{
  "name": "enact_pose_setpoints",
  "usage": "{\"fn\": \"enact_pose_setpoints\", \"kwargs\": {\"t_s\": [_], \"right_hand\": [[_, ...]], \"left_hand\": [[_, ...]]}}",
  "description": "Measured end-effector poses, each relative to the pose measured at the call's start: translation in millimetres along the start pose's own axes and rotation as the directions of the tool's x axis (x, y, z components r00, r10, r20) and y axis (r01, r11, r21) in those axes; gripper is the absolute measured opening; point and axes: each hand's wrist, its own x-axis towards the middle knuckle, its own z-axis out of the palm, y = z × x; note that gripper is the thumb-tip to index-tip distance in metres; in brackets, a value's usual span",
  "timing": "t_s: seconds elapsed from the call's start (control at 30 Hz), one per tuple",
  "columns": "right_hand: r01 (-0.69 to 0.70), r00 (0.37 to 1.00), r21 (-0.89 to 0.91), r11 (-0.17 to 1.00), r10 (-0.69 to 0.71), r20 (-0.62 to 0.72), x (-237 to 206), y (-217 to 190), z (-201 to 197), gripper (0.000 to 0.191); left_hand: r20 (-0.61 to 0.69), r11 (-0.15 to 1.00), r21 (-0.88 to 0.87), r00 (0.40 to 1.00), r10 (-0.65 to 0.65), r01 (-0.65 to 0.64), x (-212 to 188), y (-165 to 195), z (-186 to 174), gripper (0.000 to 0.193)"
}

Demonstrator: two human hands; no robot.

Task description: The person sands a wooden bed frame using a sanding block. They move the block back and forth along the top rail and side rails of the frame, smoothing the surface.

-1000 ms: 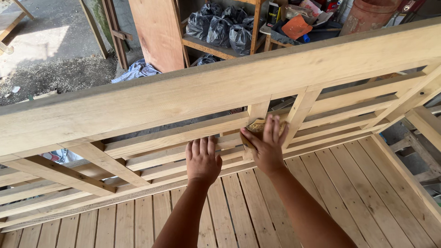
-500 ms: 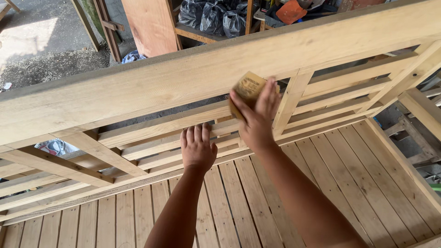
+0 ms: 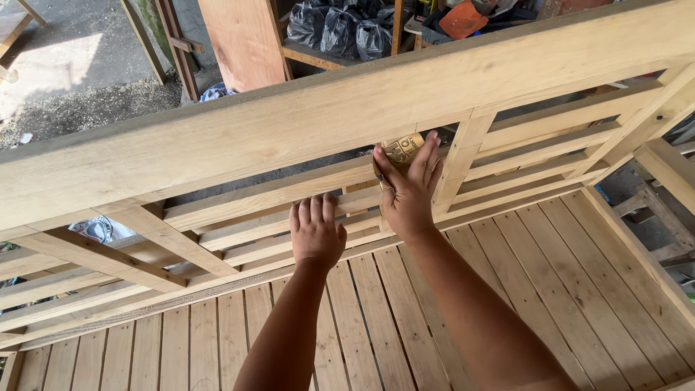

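A large pale wooden frame with a thick top rail [image 3: 304, 123] and several thin horizontal slats [image 3: 253, 199] stands in front of me. My right hand [image 3: 407, 190] presses a folded piece of tan sandpaper [image 3: 400, 150] against the frame just under the top rail, beside a vertical post [image 3: 460, 163]. My left hand [image 3: 316, 230] lies flat on a lower slat, fingers together and pointing up, holding nothing.
A slatted wooden deck [image 3: 376, 318] lies below the frame. Behind it are a brown board [image 3: 246, 40], black plastic bags [image 3: 340, 29] on a shelf, an orange object [image 3: 463, 18] and bare concrete floor [image 3: 72, 72]. More timber pieces [image 3: 666, 166] sit at the right.
My right hand with the sandpaper went up to the top rail and has come back down a little. My left hand has stayed on the slat.
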Motion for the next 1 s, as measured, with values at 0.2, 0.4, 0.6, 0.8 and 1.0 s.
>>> {"fn": "enact_pose_setpoints", "kwargs": {"t_s": [0.2, 0.4, 0.6, 0.8, 1.0], "right_hand": [[0.042, 0.993, -0.018, 0.999, -0.044, -0.113, -2, -12, -17, 0.058], [0.109, 0.992, -0.187, 0.976, -0.118, -0.037, -20, -20, 0, 0.063], [0.272, 0.962, -0.133, 0.953, -0.267, 0.056, -32, -9, -5, 0.073], [0.414, 0.907, -0.100, 0.905, -0.402, 0.125, 9, 13, -6, 0.066], [0.403, 0.914, -0.171, 0.899, -0.389, 0.112, 6, 8, -10, 0.062]], "left_hand": [[-0.017, 1.000, 0.002, 1.000, 0.009, -0.009, 0, -2, 6, 0.079], [-0.046, 1.000, -0.007, 0.999, 0.014, -0.014, 0, -5, 11, 0.079], [-0.075, 1.000, -0.005, 0.997, 0.028, -0.028, 0, -6, 15, 0.077], [-0.077, 0.999, -0.001, 0.996, 0.040, -0.041, 0, -6, 15, 0.076], [-0.107, 0.998, -0.032, 0.993, 0.042, -0.046, 1, -7, 12, 0.074]]}}
